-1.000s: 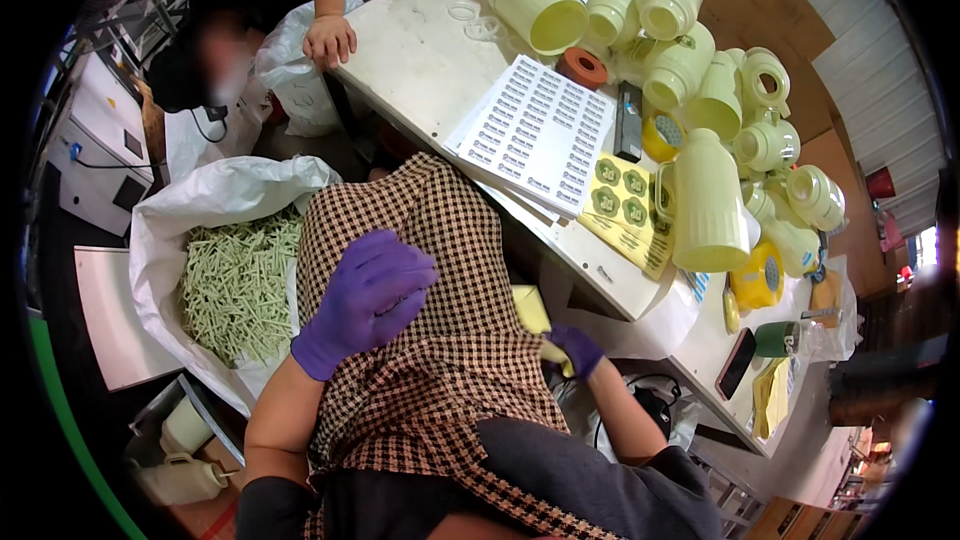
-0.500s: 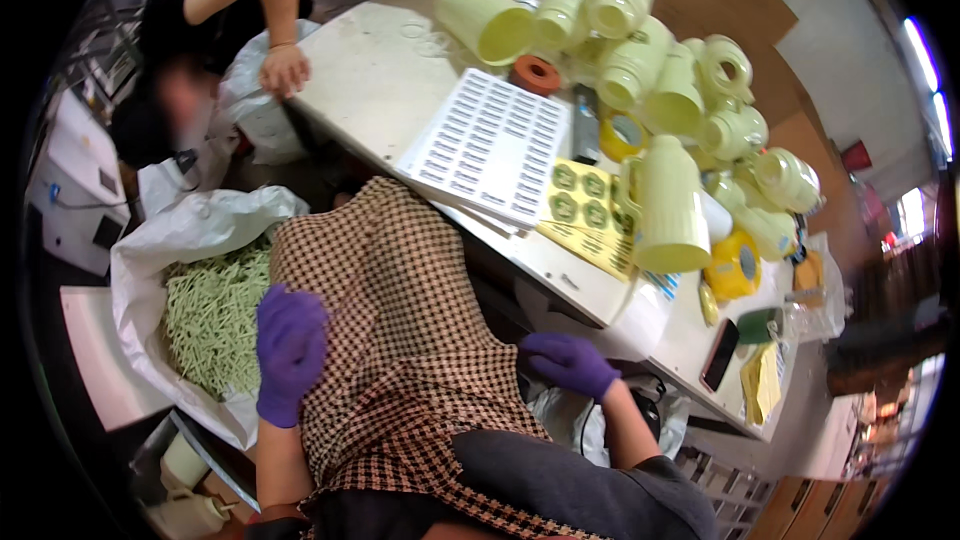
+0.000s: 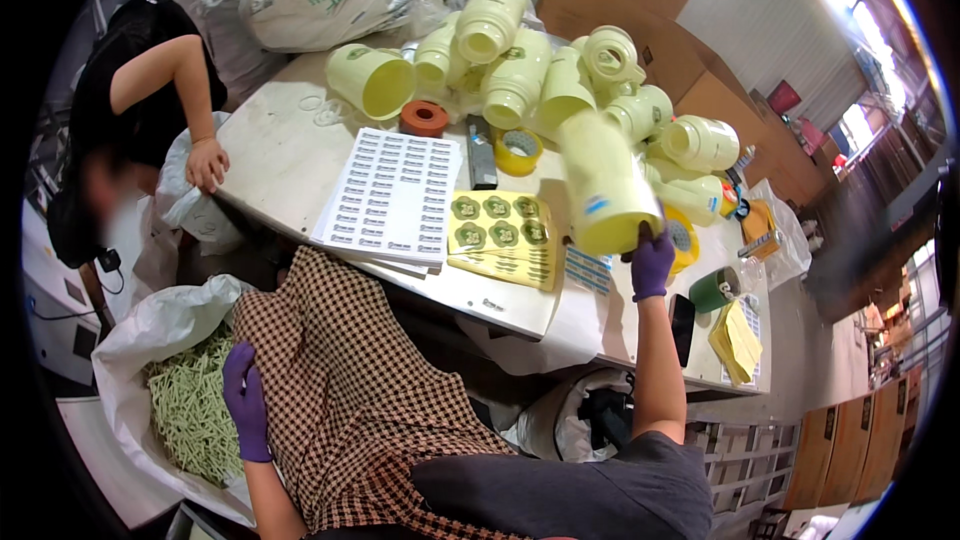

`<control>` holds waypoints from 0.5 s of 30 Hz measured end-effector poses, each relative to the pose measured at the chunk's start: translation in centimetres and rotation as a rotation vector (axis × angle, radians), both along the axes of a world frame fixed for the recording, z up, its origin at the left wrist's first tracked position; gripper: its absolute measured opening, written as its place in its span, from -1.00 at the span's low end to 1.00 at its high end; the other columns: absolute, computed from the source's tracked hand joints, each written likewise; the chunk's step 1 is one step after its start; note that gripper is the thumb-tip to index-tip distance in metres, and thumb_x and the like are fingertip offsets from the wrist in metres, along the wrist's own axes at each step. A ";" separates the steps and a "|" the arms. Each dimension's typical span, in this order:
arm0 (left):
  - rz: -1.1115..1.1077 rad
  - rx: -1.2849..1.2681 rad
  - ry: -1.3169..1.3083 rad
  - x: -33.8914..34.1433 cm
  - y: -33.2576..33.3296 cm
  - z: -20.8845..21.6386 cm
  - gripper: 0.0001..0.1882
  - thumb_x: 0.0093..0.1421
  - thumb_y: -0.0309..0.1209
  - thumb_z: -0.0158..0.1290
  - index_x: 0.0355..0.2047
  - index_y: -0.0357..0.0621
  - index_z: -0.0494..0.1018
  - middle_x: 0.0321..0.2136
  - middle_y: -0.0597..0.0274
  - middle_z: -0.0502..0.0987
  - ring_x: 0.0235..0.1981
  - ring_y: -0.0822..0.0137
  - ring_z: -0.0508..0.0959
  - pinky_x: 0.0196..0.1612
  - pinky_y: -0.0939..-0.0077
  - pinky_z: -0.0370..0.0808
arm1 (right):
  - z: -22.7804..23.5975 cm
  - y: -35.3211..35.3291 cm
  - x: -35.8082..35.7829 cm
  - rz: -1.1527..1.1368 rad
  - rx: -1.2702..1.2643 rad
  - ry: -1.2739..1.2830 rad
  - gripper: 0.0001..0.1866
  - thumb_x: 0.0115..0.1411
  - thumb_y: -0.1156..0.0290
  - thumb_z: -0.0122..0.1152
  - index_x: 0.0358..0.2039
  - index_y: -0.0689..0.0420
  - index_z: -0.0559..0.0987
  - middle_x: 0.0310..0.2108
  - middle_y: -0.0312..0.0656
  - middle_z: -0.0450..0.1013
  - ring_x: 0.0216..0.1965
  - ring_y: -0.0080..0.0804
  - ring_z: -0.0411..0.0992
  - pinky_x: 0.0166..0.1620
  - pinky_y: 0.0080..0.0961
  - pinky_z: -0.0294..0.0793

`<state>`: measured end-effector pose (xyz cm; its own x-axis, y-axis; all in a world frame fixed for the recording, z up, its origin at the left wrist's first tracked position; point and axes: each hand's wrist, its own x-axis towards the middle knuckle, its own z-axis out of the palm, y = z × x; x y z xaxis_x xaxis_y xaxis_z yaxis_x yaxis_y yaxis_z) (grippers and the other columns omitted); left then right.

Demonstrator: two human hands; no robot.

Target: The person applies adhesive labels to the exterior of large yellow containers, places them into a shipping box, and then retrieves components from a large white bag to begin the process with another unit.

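Note:
My right hand (image 3: 652,265), in a purple glove, grips the lower rim of a pale yellow plastic jug body (image 3: 608,180). The jug tilts above the table and is smeared by motion; a small blue mark shows near its rim. My left hand (image 3: 245,405), also gloved in purple, rests against my checked apron (image 3: 350,360) with its fingers stretched out and nothing in them. Beside it stands a white sack (image 3: 120,340) of thin light-green pieces (image 3: 195,420). Yellow sheets of round green stickers (image 3: 500,235) and a stack of white label sheets (image 3: 390,195) lie on the table.
Several pale yellow jug bodies (image 3: 515,80) are heaped at the back. Tape rolls (image 3: 518,152), a phone (image 3: 683,330), a green cup (image 3: 713,290) and a folded yellow cloth (image 3: 737,340) lie on the table (image 3: 275,140). Another person's hand (image 3: 207,164) touches its left edge.
My right hand has gone from beside my lap up to the table and taken hold of the upright jug, which is now tilted. My left hand's fingers have straightened. The view has shifted.

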<state>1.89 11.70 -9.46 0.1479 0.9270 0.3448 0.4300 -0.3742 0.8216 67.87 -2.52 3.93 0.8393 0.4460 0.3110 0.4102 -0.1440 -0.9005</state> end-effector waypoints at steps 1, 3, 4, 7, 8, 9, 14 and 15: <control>0.007 -0.001 -0.015 -0.3 0.1 -0.2 -0.67 0.35 -0.55 -0.05 0.09 -0.28 0.52 0.17 0.01 0.51 0.26 0.10 0.44 0.35 0.24 0.28 | -2.6 -0.3 2.9 -0.003 0.298 -0.109 -0.65 0.42 0.44 0.10 0.19 0.16 0.50 -0.27 -0.22 0.59 -0.44 -0.51 0.55 -0.51 -0.55 0.53; 0.050 -0.009 -0.049 -0.7 0.1 -0.8 -0.66 0.35 -0.58 -0.06 0.09 -0.28 0.53 0.17 0.01 0.51 0.25 0.13 0.45 0.35 0.24 0.29 | 0.1 -1.5 4.2 -0.127 0.434 0.022 -0.60 0.41 0.41 0.11 0.20 0.26 0.42 -0.06 -0.11 0.54 -0.29 -0.35 0.59 -0.38 -0.42 0.68; 0.039 -0.008 -0.043 -0.7 0.3 -0.9 -0.66 0.35 -0.58 -0.06 0.09 -0.28 0.53 0.16 0.01 0.52 0.25 0.13 0.45 0.35 0.24 0.28 | 1.8 -1.8 4.9 -0.157 0.536 0.041 -0.57 0.41 0.41 0.10 0.23 0.25 0.39 0.00 -0.07 0.51 -0.23 -0.30 0.59 -0.33 -0.36 0.73; 0.006 -0.001 -0.067 0.0 1.2 -0.7 -0.67 0.35 -0.58 -0.04 0.08 -0.28 0.53 0.15 0.04 0.53 0.24 0.15 0.46 0.35 0.24 0.29 | 7.1 -1.2 9.3 -0.084 0.609 -0.195 -0.42 0.36 0.50 0.05 0.37 0.22 0.23 0.14 -0.02 0.40 -0.10 -0.15 0.57 -0.23 -0.25 0.77; -0.008 -0.005 -0.071 0.4 1.3 -0.7 -0.67 0.34 -0.57 -0.04 0.08 -0.28 0.53 0.14 0.04 0.53 0.23 0.14 0.46 0.34 0.24 0.29 | 8.4 0.2 11.7 -0.064 0.614 -0.287 -0.36 0.34 0.53 0.02 0.42 0.18 0.17 0.16 -0.01 0.38 -0.07 -0.12 0.56 -0.24 -0.24 0.77; -0.019 -0.008 -0.072 0.6 1.5 -0.8 -0.67 0.34 -0.57 -0.03 0.08 -0.28 0.53 0.14 0.05 0.53 0.23 0.14 0.46 0.34 0.24 0.30 | 9.6 2.0 13.9 -0.105 0.579 -0.312 -0.31 0.33 0.56 -0.01 0.46 0.13 0.12 0.18 0.01 0.37 -0.09 -0.11 0.57 -0.25 -0.24 0.77; 0.041 -0.008 -0.033 0.1 0.2 0.6 -0.71 0.33 -0.52 0.01 0.03 -0.27 0.55 0.13 0.01 0.54 0.21 0.11 0.48 0.32 0.23 0.32 | 14.5 14.4 18.8 -0.287 -0.058 -0.181 -0.19 0.24 0.51 0.09 0.49 0.04 0.09 0.23 0.07 0.40 -0.05 -0.21 0.59 -0.15 -0.30 0.71; 0.021 -0.006 -0.073 0.7 1.0 0.0 -0.72 0.31 -0.53 0.04 0.00 -0.26 0.57 0.09 0.02 0.57 0.18 0.10 0.51 0.30 0.22 0.36 | 13.7 14.4 24.9 -0.574 -0.147 -0.851 -0.19 0.20 0.41 0.20 0.46 0.11 0.16 0.24 0.03 0.41 0.10 -0.25 0.51 0.10 -0.27 0.56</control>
<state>2.55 12.72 -9.48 0.1034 0.9316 0.3485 0.3761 -0.3610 0.8534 92.74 11.92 17.63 0.4661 0.1302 0.8751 0.7373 -0.6038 -0.3028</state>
